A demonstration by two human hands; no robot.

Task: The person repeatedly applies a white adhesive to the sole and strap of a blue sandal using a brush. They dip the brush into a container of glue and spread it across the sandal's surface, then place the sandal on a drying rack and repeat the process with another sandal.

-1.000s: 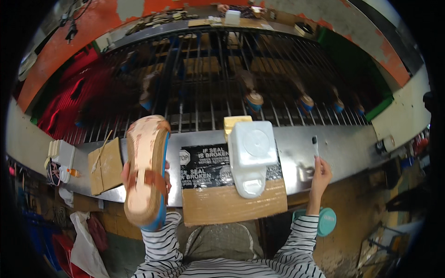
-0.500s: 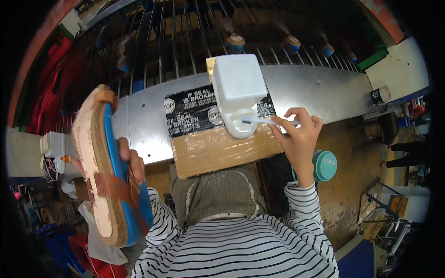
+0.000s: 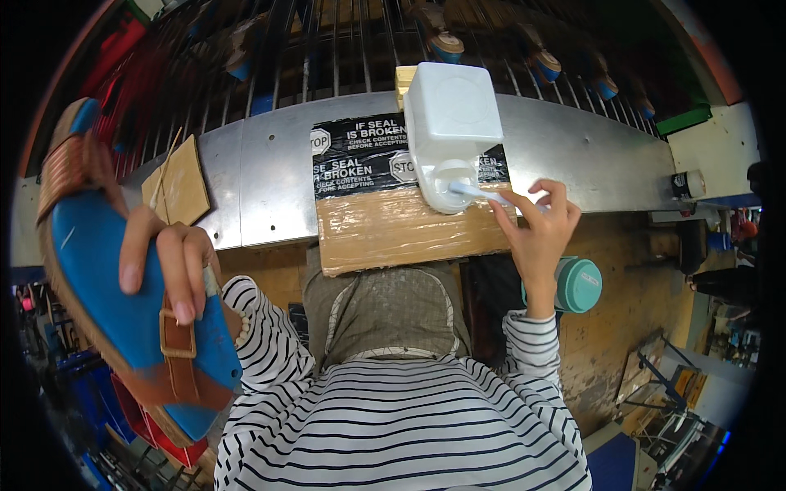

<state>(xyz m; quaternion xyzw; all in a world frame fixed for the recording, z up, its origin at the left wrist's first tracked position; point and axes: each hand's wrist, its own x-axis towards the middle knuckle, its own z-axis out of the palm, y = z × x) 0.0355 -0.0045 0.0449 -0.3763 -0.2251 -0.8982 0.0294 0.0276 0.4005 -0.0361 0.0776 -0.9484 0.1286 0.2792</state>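
Observation:
My left hand (image 3: 172, 258) is closed on a sandal (image 3: 98, 270) at the left. The sandal has a blue upper side, brown straps and a metal buckle, and is held tilted with its toe-to-heel length running up and down. My right hand (image 3: 536, 233) pinches the pale handle of a small toothbrush-like brush (image 3: 483, 193). The brush's head dips into the round open mouth (image 3: 450, 202) of a white plastic dispenser bottle (image 3: 458, 110), which holds whitish liquid. This bottle lies on a cardboard box (image 3: 409, 237) partly covered with black printed tape.
Behind the metal ledge (image 3: 278, 164) runs a rack of bars (image 3: 360, 49) carrying several similar shoes (image 3: 449, 47). A tan board (image 3: 176, 184) with a thin stick lies at the left. A teal lidded cup (image 3: 578, 285) stands right of my lap. A small roll (image 3: 688, 185) sits at the ledge's right end.
The sandal has turned from its pale sole to its blue side and shifted left. The brush stays at the bottle's mouth. The view has shifted slightly, uncovering the tan board.

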